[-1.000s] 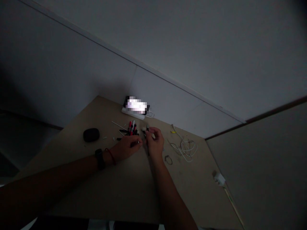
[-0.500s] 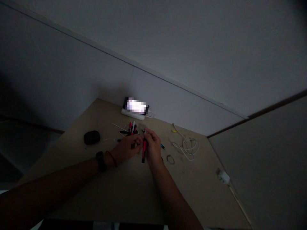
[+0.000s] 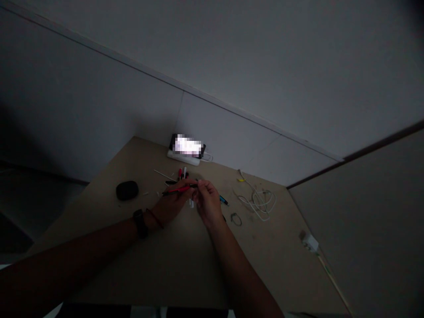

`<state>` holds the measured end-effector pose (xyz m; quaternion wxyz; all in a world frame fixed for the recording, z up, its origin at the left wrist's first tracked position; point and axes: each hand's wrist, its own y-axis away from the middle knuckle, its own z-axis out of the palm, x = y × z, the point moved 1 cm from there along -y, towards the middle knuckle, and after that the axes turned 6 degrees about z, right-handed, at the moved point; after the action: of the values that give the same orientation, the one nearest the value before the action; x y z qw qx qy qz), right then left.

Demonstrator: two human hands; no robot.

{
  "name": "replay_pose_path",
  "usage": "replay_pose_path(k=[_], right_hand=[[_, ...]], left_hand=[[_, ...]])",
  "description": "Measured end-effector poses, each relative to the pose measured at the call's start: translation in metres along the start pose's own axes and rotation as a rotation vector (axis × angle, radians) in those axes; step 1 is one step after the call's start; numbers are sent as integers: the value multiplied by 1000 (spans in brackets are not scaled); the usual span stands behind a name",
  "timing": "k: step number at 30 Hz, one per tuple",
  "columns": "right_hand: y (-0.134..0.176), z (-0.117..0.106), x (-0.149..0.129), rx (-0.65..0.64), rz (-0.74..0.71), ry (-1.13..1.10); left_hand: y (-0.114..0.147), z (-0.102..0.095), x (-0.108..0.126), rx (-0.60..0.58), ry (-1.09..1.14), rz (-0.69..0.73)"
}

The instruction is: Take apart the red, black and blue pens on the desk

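Note:
A red and black pen (image 3: 179, 190) lies slanted across my left hand (image 3: 172, 207), whose fingers are closed around it. The fingertips of my right hand (image 3: 209, 204) pinch the pen's dark right end. Below the fingers, between the hands, shows a short white piece (image 3: 191, 203); which hand touches it, I cannot tell. Just beyond my left hand is a cluster of red, white and black pens (image 3: 184, 173), partly hidden by that hand. A blue and black pen (image 3: 224, 201) lies to the right of my right hand.
A phone (image 3: 188, 146) with a lit, blurred screen leans on a white block (image 3: 183, 158) by the wall. A black case (image 3: 127, 190) sits left. To the right are a coiled white cable (image 3: 256, 203), a small grey loop (image 3: 236, 219) and a white plug (image 3: 310, 243).
The red pen has turned from pointing toward me to lying sideways across my left hand. My right fingers have shifted to its end, and the blue pen is more exposed.

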<state>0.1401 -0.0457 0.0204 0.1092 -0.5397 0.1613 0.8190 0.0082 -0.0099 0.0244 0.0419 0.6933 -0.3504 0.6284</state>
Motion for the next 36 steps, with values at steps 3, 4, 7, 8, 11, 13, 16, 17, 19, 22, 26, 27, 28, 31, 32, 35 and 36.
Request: replay_pose_path(k=[3, 4, 7, 8, 11, 13, 16, 17, 19, 22, 26, 27, 28, 31, 32, 35, 36], right_hand=[[0, -1, 2, -15, 1, 35], [-1, -1, 3, -28, 2, 46], [-2, -2, 6, -85, -22, 107], [-2, -3, 7, -105, -38, 147], [1, -2, 7, -153, -91, 314], [5, -1, 4, -151, -115, 433], [9, 0, -1, -88, -140, 521], [10, 0, -1, -72, -149, 520], [9, -1, -1, -64, -159, 501], [7, -3, 3, -84, -129, 462], [5, -5, 8, -89, -53, 390], [5, -5, 9, -87, -42, 370], [5, -5, 9, -86, -37, 351], [6, -3, 8, -86, -36, 328], [6, -3, 8, -93, -34, 327], [5, -3, 10, -117, -11, 303], [4, -3, 10, -119, 2, 282]], left_hand=[[1, 1, 0, -6, 56, -32], [1, 1, 0, 6, 81, -46], [1, 1, 0, 30, 144, -85], [1, 1, 0, 32, 158, -95], [0, 0, -2, 53, 200, -110], [0, 0, -4, 77, 224, -113], [0, 1, -7, 107, 236, -102], [0, 1, -8, 109, 241, -94], [0, 2, -7, 110, 258, -74], [0, 3, -5, 109, 270, -51], [1, 2, -3, 117, 269, -30], [1, 2, -3, 116, 259, -21], [1, 2, -3, 115, 244, -10], [1, 1, -3, 99, 211, 26], [1, 1, -3, 95, 203, 37], [0, 0, -3, 86, 170, 64], [0, 0, -3, 85, 162, 70]])
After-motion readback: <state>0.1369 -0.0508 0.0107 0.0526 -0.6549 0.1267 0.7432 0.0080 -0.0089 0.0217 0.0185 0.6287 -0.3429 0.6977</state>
